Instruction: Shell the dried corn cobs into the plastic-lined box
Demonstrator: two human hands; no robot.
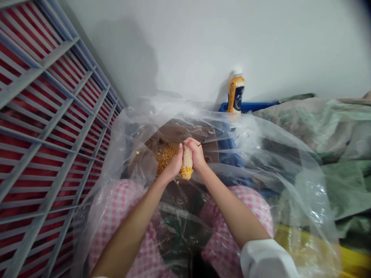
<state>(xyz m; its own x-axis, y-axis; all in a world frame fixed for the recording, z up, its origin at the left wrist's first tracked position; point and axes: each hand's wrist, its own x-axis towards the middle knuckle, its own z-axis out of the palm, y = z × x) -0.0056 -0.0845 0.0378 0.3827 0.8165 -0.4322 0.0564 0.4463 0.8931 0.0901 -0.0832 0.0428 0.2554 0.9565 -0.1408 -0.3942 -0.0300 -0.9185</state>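
Plastic sheet (261, 154), clear and slack, is the main hazard. Kernels flicked off the corn cob (187, 162) could fly wide of the brown basin (185, 131) and get lost in its folds. The stripped cob is smooth, so it could also twist in my hold.

Count, from the left:
- Grey metal grille (43, 116) over red: one.
- Pink checked trouser legs (121, 204) under the sheet: two.
- Stray kernel (137, 153) on the plastic, apart from the rest: one.
- Heap of loose kernels (165, 155) in the basin, just beside my hands: one, kernels too many to count.
- Left grip (174, 164): one, closed round the cob's lower side, thumb lying up along it.
- Corn cob: one, upright between both grips over the basin's near side, mostly bare, with a band of yellow kernels at its lower end.
- Right grip (197, 154): one, wrapped round the cob's top. A thin dark sliver (201, 142) pokes out past the knuckles; I cannot tell what it is.
- Orange bottle (235, 92) with a white cap, standing by the wall: one.
- Green cloth (333, 131), crumpled, far right: one.
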